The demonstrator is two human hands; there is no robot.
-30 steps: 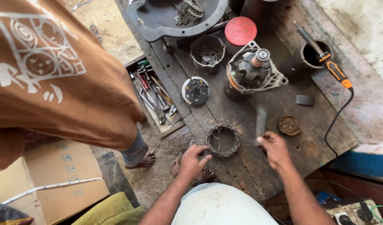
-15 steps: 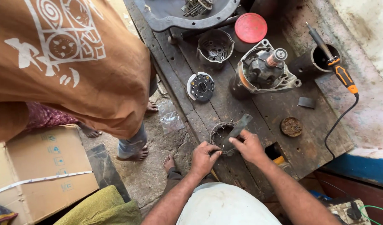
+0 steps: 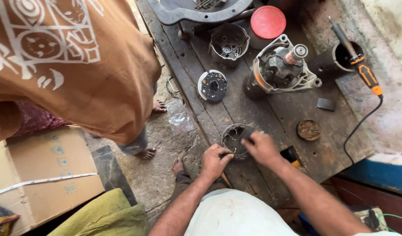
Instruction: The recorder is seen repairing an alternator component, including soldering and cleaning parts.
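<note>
- A round, dark metal stator ring with copper windings inside point(image 3: 234, 139) sits at the near edge of a worn dark wooden workbench point(image 3: 271, 118), directly in front of the person.
- The left hand point(image 3: 215, 161) pinches the ring's near rim, fingers curled narrow around it, steadying it.
- The right hand point(image 3: 261, 148) lies over the ring's right side, and seems to press a dark tool point(image 3: 247, 132) into it; the hand is blurred, so how tightly it grips cannot be told.
- Judged from this, the step in hand is working inside the ring; the next move calls for a firm hold on the rim and care around the thin wires.
- Farther back on the bench stand a grey cast motor housing with a rotor shaft point(image 3: 281, 67), a black and white round end plate point(image 3: 212, 85) and an empty grey metal cup housing point(image 3: 228, 43).
- An orange-handled soldering iron point(image 3: 357, 65) rests to the right.
- Another person in a brown printed shirt point(image 3: 65, 61) stands barefoot to the left.
</note>
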